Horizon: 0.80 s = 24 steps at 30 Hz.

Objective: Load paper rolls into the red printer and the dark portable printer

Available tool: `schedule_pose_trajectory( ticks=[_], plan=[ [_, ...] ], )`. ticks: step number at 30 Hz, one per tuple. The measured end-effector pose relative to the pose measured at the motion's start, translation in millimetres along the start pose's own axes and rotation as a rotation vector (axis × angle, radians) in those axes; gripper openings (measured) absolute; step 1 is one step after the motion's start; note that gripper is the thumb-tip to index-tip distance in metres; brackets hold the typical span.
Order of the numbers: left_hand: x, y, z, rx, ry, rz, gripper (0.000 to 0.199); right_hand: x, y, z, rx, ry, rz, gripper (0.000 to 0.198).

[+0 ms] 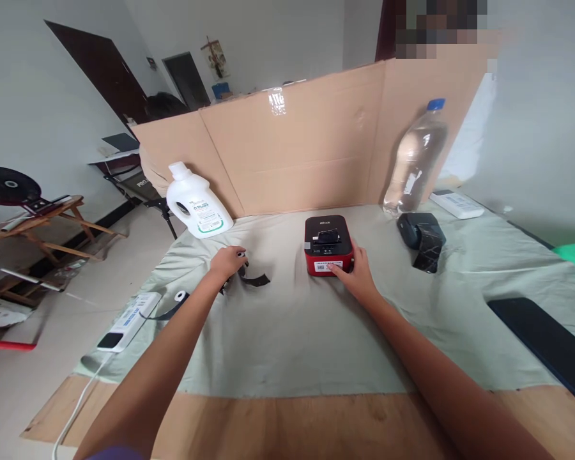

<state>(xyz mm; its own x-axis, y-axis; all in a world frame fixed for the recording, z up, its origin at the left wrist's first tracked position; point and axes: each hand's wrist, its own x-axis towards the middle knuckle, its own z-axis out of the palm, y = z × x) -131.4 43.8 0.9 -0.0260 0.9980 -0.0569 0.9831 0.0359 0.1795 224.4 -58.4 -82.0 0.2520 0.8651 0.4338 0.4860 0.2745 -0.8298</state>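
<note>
A right hand (359,276) gripped the printer (329,248) while a left hand (227,263) held a small roll (241,254)

The printer, red below and black on top, stood upright on a pale cloth (292,345) spread over a wooden table (249,421). The right hand had its fingers along the printer's right side and its thumb across the front, over a white label (320,266), grasping the near right corner. A dark piece (328,237) showed at the slot on the printer's top.

Left of the printer and apart from it, the left hand had its fingers closed around the small roll, whose pale core showed at the fingertips. A loose black strip (257,280) ran from there toward the printer and lay on the cloth. Farther left of the printer and nearer the viewer, a second roll (181,296) lay near a white box (129,319) with a cord (79,406).

Behind the printer stood a cardboard screen (292,153). A white jug (199,203) stood behind it to the left, a clear bottle (414,156) with a blue cap (436,104) behind it to the right. To the printer's right sat a dark device (409,233), its kind impossible to tell, with a black band (430,248) hanging down its front. A phone (546,345) lay farther right of the printer and nearer the viewer.
</note>
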Motion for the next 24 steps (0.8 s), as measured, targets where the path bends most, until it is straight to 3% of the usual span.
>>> schedule_pose_trajectory(
  ticks=[3, 7, 11, 14, 19, 24],
  plan=[
    [-12, 2, 0, 0.021, 0.038, 0.002, 0.054, 0, 2, 1, 0.001, 0.011, -0.001, 0.091],
    [-27, 52, 2, -0.253, 0.213, 0.184, 0.063, 0, 3, 1, 0.002, 0.006, 0.002, 0.091],
    [-36, 127, 13, -0.876, -0.003, 0.18, 0.068, 0, 3, 1, 0.006, 0.014, -0.01, 0.09],
    [-36, 163, 30, -1.188, -0.196, 0.099, 0.085, 0, 3, 1, 0.011, 0.014, -0.015, 0.089],
    [-32, 176, 58, -1.457, -0.31, 0.041, 0.092, -1, 3, 1, 0.005, 0.013, -0.006, 0.089],
    [-31, 174, 62, -1.523, -0.339, -0.003, 0.095, -1, 0, 0, 0.009, 0.008, 0.003, 0.086]
  ],
)
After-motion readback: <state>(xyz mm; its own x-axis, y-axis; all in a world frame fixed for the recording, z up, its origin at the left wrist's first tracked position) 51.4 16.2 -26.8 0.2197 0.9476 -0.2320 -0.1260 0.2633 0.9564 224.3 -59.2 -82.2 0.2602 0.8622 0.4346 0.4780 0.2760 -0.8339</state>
